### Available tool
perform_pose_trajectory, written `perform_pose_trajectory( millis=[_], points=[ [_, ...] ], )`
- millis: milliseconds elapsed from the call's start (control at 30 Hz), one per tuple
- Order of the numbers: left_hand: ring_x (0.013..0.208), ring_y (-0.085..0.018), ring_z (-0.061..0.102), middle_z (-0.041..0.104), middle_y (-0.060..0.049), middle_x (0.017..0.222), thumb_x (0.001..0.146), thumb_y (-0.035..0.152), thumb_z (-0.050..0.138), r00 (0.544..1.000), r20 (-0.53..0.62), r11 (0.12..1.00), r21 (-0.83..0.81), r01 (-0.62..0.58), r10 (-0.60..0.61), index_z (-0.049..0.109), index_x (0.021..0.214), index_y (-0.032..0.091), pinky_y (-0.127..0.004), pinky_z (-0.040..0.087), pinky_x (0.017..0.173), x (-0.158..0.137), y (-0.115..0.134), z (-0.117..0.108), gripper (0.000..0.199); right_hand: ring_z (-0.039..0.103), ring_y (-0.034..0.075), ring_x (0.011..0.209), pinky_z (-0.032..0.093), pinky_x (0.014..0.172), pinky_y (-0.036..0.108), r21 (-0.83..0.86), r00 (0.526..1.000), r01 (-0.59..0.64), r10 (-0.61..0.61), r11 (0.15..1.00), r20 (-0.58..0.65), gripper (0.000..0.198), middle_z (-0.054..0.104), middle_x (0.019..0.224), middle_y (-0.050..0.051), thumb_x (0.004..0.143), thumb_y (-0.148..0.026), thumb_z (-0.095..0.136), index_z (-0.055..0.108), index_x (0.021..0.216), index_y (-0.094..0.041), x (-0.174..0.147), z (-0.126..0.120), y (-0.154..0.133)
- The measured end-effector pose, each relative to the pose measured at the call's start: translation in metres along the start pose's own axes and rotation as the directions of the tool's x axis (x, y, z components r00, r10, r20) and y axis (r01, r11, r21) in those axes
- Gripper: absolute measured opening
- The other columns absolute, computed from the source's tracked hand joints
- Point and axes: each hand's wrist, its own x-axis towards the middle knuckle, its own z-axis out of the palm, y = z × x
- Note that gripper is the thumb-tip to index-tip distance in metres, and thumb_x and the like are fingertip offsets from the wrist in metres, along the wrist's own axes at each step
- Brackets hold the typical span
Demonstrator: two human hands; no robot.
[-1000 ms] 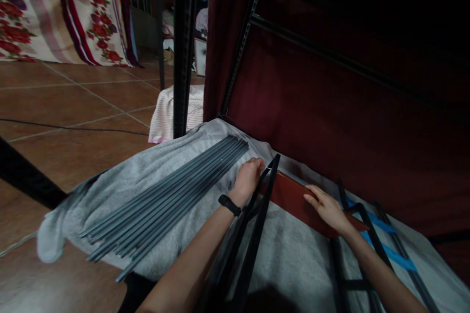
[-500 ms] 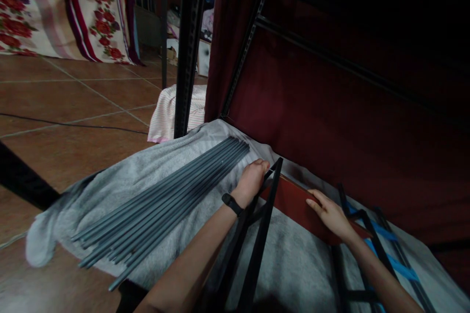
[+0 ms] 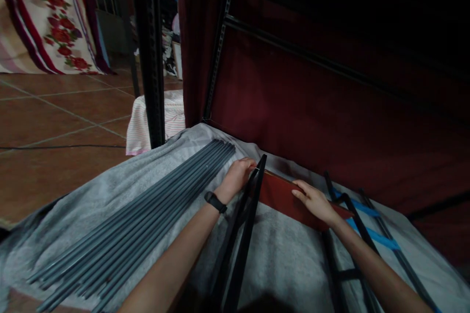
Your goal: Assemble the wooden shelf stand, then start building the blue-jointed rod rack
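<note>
My left hand (image 3: 238, 176), with a black band on the wrist, is closed at the top of a black metal frame (image 3: 245, 244). A thin pale sliver shows by its fingertips at the frame's upper end; what they pinch is too small to name. A reddish-brown board (image 3: 279, 196) stands on edge, its left end against the frame. My right hand (image 3: 314, 201) grips the board's top edge, thumb on the near face and fingers over the top. Beyond my right forearm lies a second black frame (image 3: 362, 222), with blue tape (image 3: 382, 239) on bars beside it.
A bundle of grey rods (image 3: 147, 220) lies on the grey blanket (image 3: 290, 264) at the left. A black slotted upright (image 3: 152, 58) rises behind it. Dark red cloth (image 3: 312, 122) hangs along the back. A cable (image 3: 73, 146) crosses the tiled floor.
My view has swung to the right, so the scene sits further left. Both hands keep their places on the frame and the board.
</note>
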Motion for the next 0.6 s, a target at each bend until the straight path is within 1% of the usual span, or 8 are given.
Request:
perform_pose_trajectory(
  millis=[167, 267, 400, 500, 600],
  points=[
    [0.079, -0.016, 0.063, 0.071, -0.004, 0.082, 0.090, 0.012, 0.051, 1.000, -0.003, 1.000, 0.006, 0.030, -0.030, 0.068, 0.079, 0.016, -0.024, 0.046, 0.077, 0.0039, -0.0047, 0.0029, 0.020, 0.066, 0.024, 0.110, 0.052, 0.097, 0.040, 0.014, 1.000, 0.015, -0.015, 1.000, 0.011, 0.033, 0.069, 0.124, 0.003, 0.097, -0.040, 0.045, 0.063, 0.122, -0.029, 0.0022, -0.0029, -0.0030],
    [0.081, -0.017, 0.064, 0.071, -0.006, 0.086, 0.092, 0.013, 0.049, 1.000, -0.008, 0.999, 0.055, 0.003, -0.003, 0.068, 0.082, 0.016, -0.025, 0.046, 0.077, 0.0048, -0.0021, 0.0008, 0.022, 0.066, 0.023, 0.110, 0.051, 0.096, 0.039, 0.014, 1.000, 0.019, -0.020, 1.000, 0.011, 0.032, 0.069, 0.124, 0.004, 0.098, -0.038, 0.045, 0.063, 0.122, -0.027, 0.0025, -0.0040, -0.0047],
    [0.087, -0.018, 0.065, 0.072, -0.007, 0.093, 0.095, 0.018, 0.048, 0.999, -0.002, 0.993, 0.115, -0.042, 0.042, 0.070, 0.087, 0.017, -0.027, 0.047, 0.083, 0.0038, 0.0017, -0.0022, 0.023, 0.066, 0.022, 0.106, 0.050, 0.093, 0.037, -0.003, 1.000, 0.024, -0.024, 1.000, 0.019, 0.031, 0.070, 0.119, 0.003, 0.098, -0.035, 0.045, 0.064, 0.121, -0.028, 0.0030, -0.0054, -0.0070],
    [0.087, -0.018, 0.066, 0.073, -0.006, 0.092, 0.093, 0.021, 0.052, 0.999, -0.026, 0.992, 0.125, -0.020, 0.024, 0.070, 0.087, 0.018, -0.027, 0.048, 0.084, 0.0043, 0.0020, -0.0009, 0.020, 0.065, 0.022, 0.106, 0.050, 0.093, 0.037, 0.001, 0.999, 0.035, -0.035, 0.999, 0.012, 0.030, 0.071, 0.119, 0.004, 0.098, -0.033, 0.047, 0.065, 0.121, -0.028, 0.0027, -0.0065, -0.0083],
    [0.085, -0.017, 0.066, 0.073, -0.005, 0.090, 0.091, 0.020, 0.054, 1.000, -0.025, 0.994, 0.109, 0.012, -0.010, 0.071, 0.085, 0.018, -0.026, 0.048, 0.083, 0.0051, 0.0021, 0.0019, 0.018, 0.066, 0.022, 0.105, 0.050, 0.092, 0.036, 0.005, 0.999, 0.034, -0.034, 0.999, 0.001, 0.031, 0.071, 0.118, 0.004, 0.098, -0.033, 0.048, 0.065, 0.123, -0.028, 0.0016, -0.0082, -0.0095]
  ],
)
